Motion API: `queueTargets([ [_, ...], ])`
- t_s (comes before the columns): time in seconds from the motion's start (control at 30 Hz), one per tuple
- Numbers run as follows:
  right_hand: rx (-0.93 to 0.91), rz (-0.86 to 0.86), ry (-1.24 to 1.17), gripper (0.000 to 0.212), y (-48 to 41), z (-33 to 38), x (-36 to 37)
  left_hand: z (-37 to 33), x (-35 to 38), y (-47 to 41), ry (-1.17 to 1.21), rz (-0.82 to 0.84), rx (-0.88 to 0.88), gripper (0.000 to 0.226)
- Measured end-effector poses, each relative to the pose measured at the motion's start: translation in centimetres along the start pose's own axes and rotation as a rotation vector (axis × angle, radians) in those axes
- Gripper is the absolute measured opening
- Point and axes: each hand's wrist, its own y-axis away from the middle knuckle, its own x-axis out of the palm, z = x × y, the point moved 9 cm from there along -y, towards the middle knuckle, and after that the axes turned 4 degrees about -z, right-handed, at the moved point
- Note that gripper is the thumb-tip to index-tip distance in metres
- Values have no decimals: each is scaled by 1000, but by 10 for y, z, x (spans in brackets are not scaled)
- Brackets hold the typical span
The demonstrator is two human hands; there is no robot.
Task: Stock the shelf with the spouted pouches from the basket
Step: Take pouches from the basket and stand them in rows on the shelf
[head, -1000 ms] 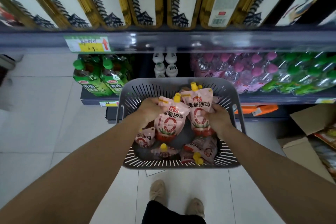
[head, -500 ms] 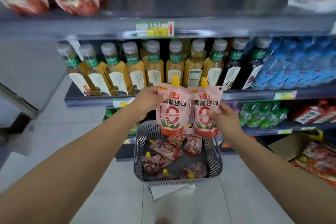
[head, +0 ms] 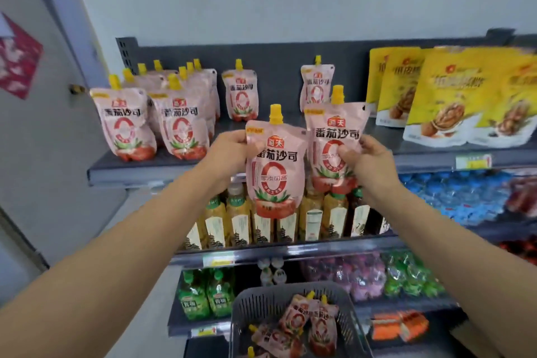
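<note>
My left hand (head: 226, 154) grips a pink spouted pouch (head: 274, 166) with a yellow cap by its upper left corner. My right hand (head: 367, 160) holds a second pink pouch (head: 334, 131), slightly higher and to the right. Both pouches hang upright in front of the top shelf (head: 162, 164). On that shelf stand several like pouches (head: 151, 113) at the left, one (head: 240, 94) in the middle back and one (head: 316, 83) further right. The grey basket (head: 255, 302) sits low in view with several pouches (head: 302, 325) lying in it.
Yellow walnut snack bags (head: 453, 99) fill the top shelf's right side. Tea bottles (head: 241, 221) line the shelf below, with blue packs (head: 453, 192) to their right. Green bottles (head: 203, 296) and small drinks sit lower. A grey wall panel (head: 43, 154) stands at the left.
Both hands lifted the two pouches out of the basket and up to the top shelf's height. The view tilted upward, from the basket to the top shelf.
</note>
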Motion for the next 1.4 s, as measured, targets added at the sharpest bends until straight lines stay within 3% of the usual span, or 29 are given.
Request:
queueTargets([
  [0.2,-63,-12,-46,17,-30,41,31,-48,-36,-18,44,-120,81,13],
  [0.43,-98,22,-88,21,-69,53,58,-58,-63,-45,27,-259,106,19],
  [1.0,22,216,-105,23,-198,10,83,-47,-40,-114,-77,-498,100,20],
  [1.4,222,368,-69,21,-213,-52,191,-33,-70,-114,-132,-576,84,15],
])
